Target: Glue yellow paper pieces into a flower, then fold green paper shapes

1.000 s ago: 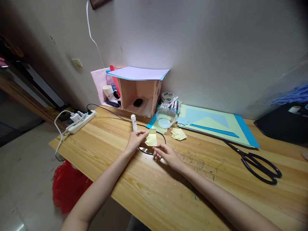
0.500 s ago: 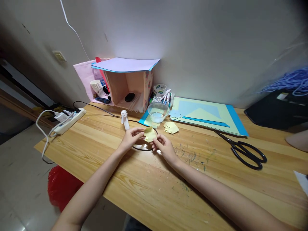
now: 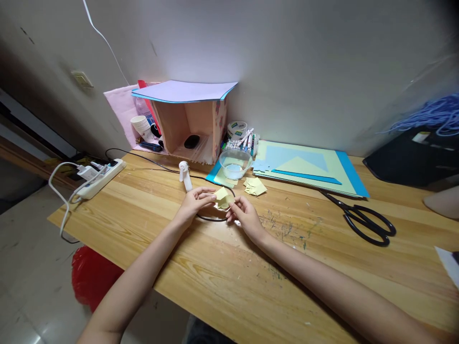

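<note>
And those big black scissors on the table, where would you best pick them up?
Probably by the handle loops, coming from the person's near right: the scissors lie flat with their wide loops turned that way, while the narrow blades point away, toward the paper stack.

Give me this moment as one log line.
left hand: holds paper | right hand: holds paper | bowl: beyond paper | scissors: on table

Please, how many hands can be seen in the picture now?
2: the left hand and the right hand, both holding small yellow paper. At the right edge is possibly another person's arm; its hand is not visible.
</note>
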The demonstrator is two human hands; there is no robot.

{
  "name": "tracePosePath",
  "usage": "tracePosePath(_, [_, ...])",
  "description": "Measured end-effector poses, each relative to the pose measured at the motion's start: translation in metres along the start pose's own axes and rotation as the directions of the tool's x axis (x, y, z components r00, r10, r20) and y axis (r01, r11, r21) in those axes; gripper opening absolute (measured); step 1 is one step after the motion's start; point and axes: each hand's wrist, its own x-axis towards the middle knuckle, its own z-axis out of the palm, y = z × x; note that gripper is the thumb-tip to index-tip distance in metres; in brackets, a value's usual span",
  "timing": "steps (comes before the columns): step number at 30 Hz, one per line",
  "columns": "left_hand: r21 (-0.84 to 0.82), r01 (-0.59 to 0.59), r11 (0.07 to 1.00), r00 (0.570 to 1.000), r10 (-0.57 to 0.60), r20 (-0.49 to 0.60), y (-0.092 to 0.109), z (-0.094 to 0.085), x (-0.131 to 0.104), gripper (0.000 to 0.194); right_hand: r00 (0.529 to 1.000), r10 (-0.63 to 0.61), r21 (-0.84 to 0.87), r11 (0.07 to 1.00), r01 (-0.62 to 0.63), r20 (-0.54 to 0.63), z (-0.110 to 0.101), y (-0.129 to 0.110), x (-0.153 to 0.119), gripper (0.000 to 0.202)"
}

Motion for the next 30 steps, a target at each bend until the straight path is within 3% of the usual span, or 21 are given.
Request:
tracePosePath(8, [0.088,0.028,0.996,0.998,-0.033,0.057,-0.007,0.004,0.002,0.05,1.0,0.015,-0.038,0.999,-0.014,0.027,-0.012,-0.003,0.016,0.027])
tracePosePath(13, [0.174,0.027,0.984,0.991,-0.05,0.128,-0.008,0.004,0.001,0.041,0.998,-0.015,-0.08,0.997,0.02,0.061,-0.015,-0.002,0.017,0.024])
tracePosePath(21, [0.158,0.099,0.982,0.988,-0.116,0.1,-0.009,0.006,0.0,0.037,0.995,-0.044,-0.128,0.99,0.055,0.085,-0.014,-0.004,0.014,0.023])
tracePosePath(27, [0.168,0.074,0.983,0.994,-0.087,0.071,-0.009,0.006,0.0,0.032,0.995,-0.025,-0.112,0.993,0.036,0.101,-0.015,0.0,0.017,0.023])
tracePosePath(30, [0.182,0.067,0.981,0.996,-0.077,0.05,-0.008,0.007,-0.001,0.032,0.986,0.022,-0.106,0.994,-0.005,0.168,-0.016,-0.001,0.018,0.024])
